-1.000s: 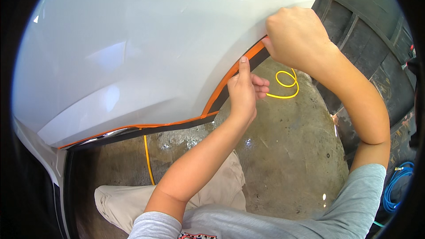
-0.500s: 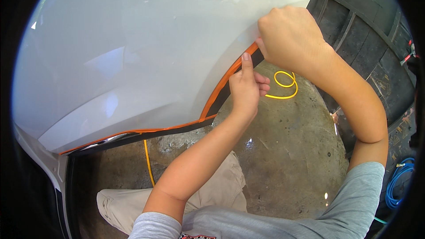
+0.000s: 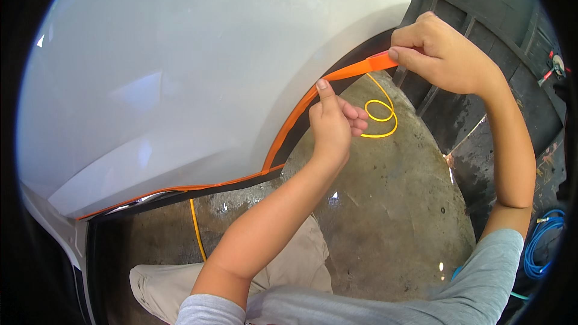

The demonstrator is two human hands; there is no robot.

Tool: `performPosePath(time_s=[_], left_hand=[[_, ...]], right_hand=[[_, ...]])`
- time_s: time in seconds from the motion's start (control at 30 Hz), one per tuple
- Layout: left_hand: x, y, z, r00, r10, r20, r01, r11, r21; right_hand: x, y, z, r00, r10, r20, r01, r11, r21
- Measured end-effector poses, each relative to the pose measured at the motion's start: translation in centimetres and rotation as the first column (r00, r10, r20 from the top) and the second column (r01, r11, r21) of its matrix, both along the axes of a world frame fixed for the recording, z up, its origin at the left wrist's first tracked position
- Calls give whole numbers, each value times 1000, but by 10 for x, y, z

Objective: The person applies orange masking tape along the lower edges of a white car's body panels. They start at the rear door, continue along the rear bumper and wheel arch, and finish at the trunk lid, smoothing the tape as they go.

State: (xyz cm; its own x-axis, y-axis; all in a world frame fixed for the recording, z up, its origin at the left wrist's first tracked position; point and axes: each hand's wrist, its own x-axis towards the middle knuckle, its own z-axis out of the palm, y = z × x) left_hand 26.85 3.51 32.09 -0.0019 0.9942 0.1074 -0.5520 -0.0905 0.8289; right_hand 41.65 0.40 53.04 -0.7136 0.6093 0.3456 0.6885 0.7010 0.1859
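A strip of orange masking tape (image 3: 352,70) runs along the dark trim (image 3: 297,136) at the lower edge of a pale, glossy car body panel (image 3: 211,60). My left hand (image 3: 331,117) presses its thumb onto the tape at the wheel arch, its other fingers curled loosely below. From that thumb the tape stretches free of the panel, slightly twisted, up to my right hand (image 3: 448,54). There the right thumb and fingers are closed on its far end; whether a roll sits inside the fist is hidden.
A yellow hose (image 3: 380,136) loops on the stained concrete floor (image 3: 385,204), and a stretch of it hangs by the panel's lower edge. Dark panelling (image 3: 475,42) stands at the right. Beyond my right elbow lies a coiled blue hose (image 3: 536,253).
My right hand has moved right and away from the panel, drawing out a length of orange tape. My left thumb stays on the panel edge, shifted only slightly.
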Motion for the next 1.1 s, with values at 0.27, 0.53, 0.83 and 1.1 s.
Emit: performPosePath(time_s=[0.27,0.53,0.83,1.1], left_hand=[[-8,0,1,997,-9,-82,9,1000,-6],[-9,9,11,957,-9,-291,41,994,103],[1,15,29,975,-31,-218,48,996,72],[8,14,36,975,-4,-220,25,995,92]], right_hand=[[1,-8,-7,982,-166,90,70,762,643],[-9,15,-15,962,-274,4,193,690,698],[-10,19,-17,935,-353,-26,280,691,667],[-7,25,-21,893,-450,-19,360,687,631]])
